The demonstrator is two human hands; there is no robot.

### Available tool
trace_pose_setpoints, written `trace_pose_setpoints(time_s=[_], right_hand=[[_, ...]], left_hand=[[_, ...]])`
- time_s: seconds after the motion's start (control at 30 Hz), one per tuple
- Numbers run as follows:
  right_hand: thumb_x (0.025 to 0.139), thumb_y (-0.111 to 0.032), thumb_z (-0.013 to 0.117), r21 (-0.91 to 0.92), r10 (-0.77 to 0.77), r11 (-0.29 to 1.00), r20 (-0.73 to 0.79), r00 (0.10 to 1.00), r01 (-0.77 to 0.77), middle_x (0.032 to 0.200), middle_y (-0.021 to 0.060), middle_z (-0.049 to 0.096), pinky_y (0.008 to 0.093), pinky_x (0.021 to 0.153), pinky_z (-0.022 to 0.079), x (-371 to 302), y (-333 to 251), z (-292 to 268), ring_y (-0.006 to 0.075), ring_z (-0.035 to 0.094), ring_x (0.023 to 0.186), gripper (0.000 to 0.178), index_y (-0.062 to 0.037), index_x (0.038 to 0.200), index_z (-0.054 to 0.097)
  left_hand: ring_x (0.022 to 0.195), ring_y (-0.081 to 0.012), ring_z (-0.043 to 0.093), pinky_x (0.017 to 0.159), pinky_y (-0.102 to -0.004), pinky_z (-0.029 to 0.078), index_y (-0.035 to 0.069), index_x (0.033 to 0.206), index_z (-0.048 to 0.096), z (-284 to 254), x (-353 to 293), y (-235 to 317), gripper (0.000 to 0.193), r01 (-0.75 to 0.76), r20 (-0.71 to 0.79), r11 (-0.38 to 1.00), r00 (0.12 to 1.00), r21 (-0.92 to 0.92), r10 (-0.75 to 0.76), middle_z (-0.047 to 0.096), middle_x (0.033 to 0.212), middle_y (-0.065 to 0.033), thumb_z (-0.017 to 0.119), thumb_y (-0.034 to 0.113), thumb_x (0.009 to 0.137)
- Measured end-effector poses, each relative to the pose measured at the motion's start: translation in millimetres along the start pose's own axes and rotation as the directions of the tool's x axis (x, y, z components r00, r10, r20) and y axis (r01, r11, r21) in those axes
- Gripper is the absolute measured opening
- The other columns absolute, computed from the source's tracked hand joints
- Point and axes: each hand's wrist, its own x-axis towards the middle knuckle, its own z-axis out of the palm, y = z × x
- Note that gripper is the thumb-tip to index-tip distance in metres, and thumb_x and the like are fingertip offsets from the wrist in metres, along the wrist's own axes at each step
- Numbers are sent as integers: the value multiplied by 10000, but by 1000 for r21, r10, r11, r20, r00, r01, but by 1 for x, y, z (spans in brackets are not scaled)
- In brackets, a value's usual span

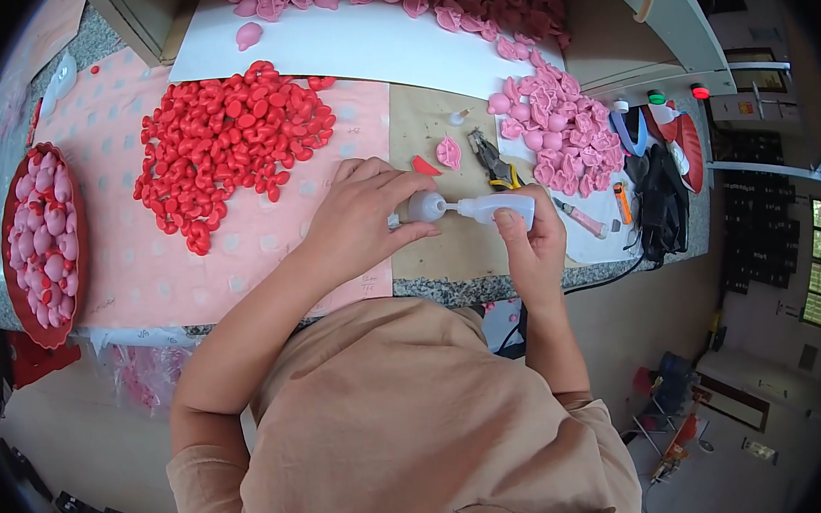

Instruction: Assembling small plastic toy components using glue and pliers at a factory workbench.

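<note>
head view is showing a white squeeze bottle (pixel 510 209) sitting in the right grip (pixel 537 245), which is pinching it between thumb and fingers, its nozzle (pixel 453 207) pointing toward the left grip (pixel 357 208). that grip is pinching a small whitish round piece (pixel 425 205) right at the nozzle. just beyond both grips, pliers (pixel 495 165) and a pink piece (pixel 448 153) are lying on the surface (pixel 423 288). red pieces (pixel 228 141) are heaping beyond the left grip, pink ones (pixel 565 133) beyond the right.
</note>
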Motion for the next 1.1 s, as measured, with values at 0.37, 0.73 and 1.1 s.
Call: trace_pose_setpoints(time_s=[0.37,0.73,1.1], right_hand=[[895,-111,674,-227,-104,967,79,992,119,804,29,549,228,600,369,9,-11,-4,79,469,675,148,7,938,596],[875,-152,707,-298,-108,945,96,989,132,777,39,549,245,593,381,14,-23,-4,101,488,662,189,6,906,608],[841,-172,737,-347,-115,926,113,987,148,735,54,543,267,585,386,18,-32,-4,134,496,647,219,-5,865,598]], left_hand=[[971,-215,570,903,-372,378,141,1091,655,-1,0,-1,471,-2,17,1000,1000,-6,2,656,958,-28,813,336,692],[969,-213,569,897,-369,373,163,1049,647,-1,0,-1,401,-11,-5,1000,1000,-14,11,665,917,-37,780,365,729],[975,-213,568,896,-369,374,163,1054,651,-1,-1,-1,417,-1,1,1000,1000,-17,1,663,932,-38,779,382,724]])
